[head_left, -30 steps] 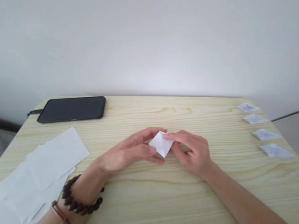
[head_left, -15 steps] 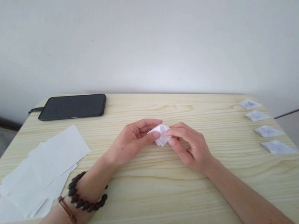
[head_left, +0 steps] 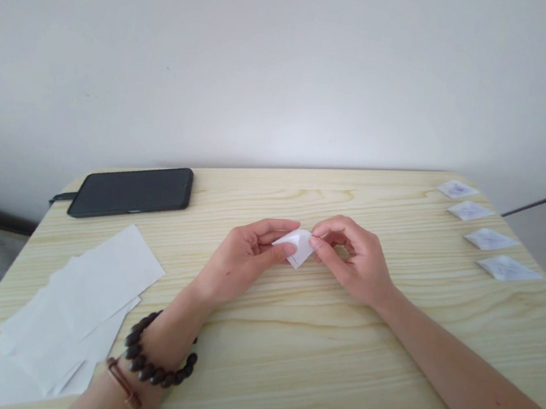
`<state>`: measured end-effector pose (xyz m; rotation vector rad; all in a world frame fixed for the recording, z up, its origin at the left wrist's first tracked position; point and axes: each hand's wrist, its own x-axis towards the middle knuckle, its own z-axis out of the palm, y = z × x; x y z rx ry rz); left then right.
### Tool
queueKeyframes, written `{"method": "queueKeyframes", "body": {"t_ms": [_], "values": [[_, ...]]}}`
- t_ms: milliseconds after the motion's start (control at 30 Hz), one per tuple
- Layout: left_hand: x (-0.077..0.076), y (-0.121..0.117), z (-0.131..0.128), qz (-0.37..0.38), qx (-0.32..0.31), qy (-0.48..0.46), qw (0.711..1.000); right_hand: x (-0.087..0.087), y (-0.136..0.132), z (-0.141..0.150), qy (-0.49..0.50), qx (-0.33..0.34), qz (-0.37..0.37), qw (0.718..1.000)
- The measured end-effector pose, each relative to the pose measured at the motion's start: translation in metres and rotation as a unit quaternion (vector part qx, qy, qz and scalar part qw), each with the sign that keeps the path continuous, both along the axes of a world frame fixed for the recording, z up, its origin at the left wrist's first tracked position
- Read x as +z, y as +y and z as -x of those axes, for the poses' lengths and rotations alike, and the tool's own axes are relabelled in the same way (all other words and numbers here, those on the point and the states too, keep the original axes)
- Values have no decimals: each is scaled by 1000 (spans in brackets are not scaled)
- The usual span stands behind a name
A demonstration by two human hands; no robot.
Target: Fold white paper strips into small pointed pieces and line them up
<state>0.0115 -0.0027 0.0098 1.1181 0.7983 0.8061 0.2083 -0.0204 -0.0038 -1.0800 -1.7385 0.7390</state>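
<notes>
A small piece of folded white paper (head_left: 301, 247) is held between my two hands above the middle of the wooden table (head_left: 252, 363). My left hand (head_left: 246, 255) grips its left side, thumb on top and fingers behind. With thumb and index finger, my right hand (head_left: 354, 259) pinches the paper's right corner. One point of the paper faces down toward me. The fingers cover its left part and right tip.
Loose white paper sheets (head_left: 73, 306) lie overlapping at the left. A black phone (head_left: 133, 193) with a strap or cable rests at the back left. Several folded paper diamonds (head_left: 492, 240) line the right edge. A white wall (head_left: 291, 66) stands behind the table.
My right hand has shifted its fingers and now pinches the paper's right corner, where before the fingers lay over its face. The paper's front looks flatter. My left hand keeps its hold.
</notes>
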Motion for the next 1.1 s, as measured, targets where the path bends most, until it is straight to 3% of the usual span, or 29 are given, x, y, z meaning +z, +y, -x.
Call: {"method": "queueKeyframes", "body": {"t_ms": [233,400,567,1100], "values": [[-4,-1,-2,-39,22,-15,999,0,-1,1,-14,-15,-31,999],[-2,1,-2,-8,1,-47,999,0,-1,1,-26,8,-60,998],[-1,1,-1,3,11,-45,999,0,-1,1,-41,-15,-68,997],[-1,1,-1,-9,39,-24,999,1,-4,-1,-20,0,-30,999]]}}
